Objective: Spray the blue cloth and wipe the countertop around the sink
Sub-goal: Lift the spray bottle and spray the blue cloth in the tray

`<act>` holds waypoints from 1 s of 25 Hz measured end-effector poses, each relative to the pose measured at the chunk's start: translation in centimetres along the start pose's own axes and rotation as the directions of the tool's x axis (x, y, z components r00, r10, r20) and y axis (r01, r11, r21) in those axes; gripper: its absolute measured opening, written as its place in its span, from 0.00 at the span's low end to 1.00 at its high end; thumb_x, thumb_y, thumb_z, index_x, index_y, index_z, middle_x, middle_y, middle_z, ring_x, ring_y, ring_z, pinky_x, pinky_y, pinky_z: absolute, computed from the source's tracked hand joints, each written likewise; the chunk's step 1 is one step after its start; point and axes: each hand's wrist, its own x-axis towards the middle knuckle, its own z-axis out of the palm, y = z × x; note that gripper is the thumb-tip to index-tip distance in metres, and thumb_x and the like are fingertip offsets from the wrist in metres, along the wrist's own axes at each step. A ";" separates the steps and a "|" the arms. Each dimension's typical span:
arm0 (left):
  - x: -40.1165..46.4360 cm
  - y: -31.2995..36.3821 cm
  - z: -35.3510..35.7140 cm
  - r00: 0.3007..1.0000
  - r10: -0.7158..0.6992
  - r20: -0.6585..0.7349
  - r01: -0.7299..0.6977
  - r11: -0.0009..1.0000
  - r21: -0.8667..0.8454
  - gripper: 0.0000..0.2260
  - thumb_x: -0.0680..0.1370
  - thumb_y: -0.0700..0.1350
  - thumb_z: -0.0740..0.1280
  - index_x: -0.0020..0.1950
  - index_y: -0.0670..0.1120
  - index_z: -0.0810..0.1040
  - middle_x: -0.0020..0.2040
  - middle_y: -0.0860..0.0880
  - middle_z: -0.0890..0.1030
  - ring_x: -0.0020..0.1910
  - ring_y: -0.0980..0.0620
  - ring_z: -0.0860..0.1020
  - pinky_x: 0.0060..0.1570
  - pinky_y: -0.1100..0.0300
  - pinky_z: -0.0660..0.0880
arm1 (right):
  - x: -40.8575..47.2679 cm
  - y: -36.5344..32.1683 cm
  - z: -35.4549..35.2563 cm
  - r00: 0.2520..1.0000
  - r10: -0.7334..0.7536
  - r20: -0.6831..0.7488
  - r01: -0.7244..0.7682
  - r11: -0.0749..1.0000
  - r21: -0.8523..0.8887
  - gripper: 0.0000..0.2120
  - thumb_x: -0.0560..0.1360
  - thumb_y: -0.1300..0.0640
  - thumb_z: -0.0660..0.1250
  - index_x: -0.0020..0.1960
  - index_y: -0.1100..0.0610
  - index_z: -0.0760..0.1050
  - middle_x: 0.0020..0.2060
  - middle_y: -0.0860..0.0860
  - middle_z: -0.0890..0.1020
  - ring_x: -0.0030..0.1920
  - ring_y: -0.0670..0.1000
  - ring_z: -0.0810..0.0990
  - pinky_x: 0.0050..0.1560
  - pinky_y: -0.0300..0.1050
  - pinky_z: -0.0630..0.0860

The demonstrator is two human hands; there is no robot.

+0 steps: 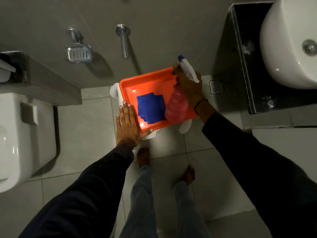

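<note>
A folded blue cloth lies in an orange tray that rests on a white stool. A pink spray bottle with a white and blue trigger head stands in the tray's right side, and my right hand is closed around its neck. My left hand lies flat against the tray's left edge, fingers spread, thumb under the front rim. The black countertop with the white sink basin is at the upper right.
A white toilet stands at the left, below a grey ledge. A chrome soap dish and a chrome spout are on the wall. A floor drain lies beside the tray. My bare feet stand on the tiled floor.
</note>
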 end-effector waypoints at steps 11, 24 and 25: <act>0.2 -0.2 0.3 1.000 -0.006 0.021 0.006 1.000 0.001 0.60 0.65 0.81 0.50 0.82 0.39 0.39 0.83 0.38 0.40 0.83 0.35 0.44 0.79 0.36 0.50 | -6.5 6.6 -2.1 0.942 0.267 0.204 -0.052 0.716 -0.696 0.22 0.73 0.45 0.70 0.66 0.47 0.78 0.60 0.56 0.82 0.61 0.57 0.80 0.61 0.47 0.76; 0.3 -0.3 0.6 1.000 -0.003 0.015 0.004 0.999 -0.036 0.59 0.67 0.79 0.55 0.82 0.41 0.38 0.83 0.38 0.41 0.83 0.35 0.44 0.79 0.36 0.49 | -7.8 8.4 -1.6 0.927 0.359 0.106 -0.159 0.634 -0.757 0.31 0.69 0.41 0.73 0.67 0.55 0.74 0.62 0.54 0.81 0.63 0.58 0.80 0.62 0.48 0.75; 0.4 -0.4 0.7 1.000 -0.004 0.012 0.004 1.000 -0.031 0.59 0.67 0.79 0.56 0.82 0.41 0.38 0.83 0.38 0.41 0.83 0.35 0.44 0.79 0.36 0.49 | -7.7 8.4 -1.7 0.926 0.363 0.104 -0.162 0.632 -0.758 0.32 0.69 0.40 0.73 0.67 0.55 0.73 0.63 0.54 0.80 0.63 0.58 0.79 0.62 0.48 0.74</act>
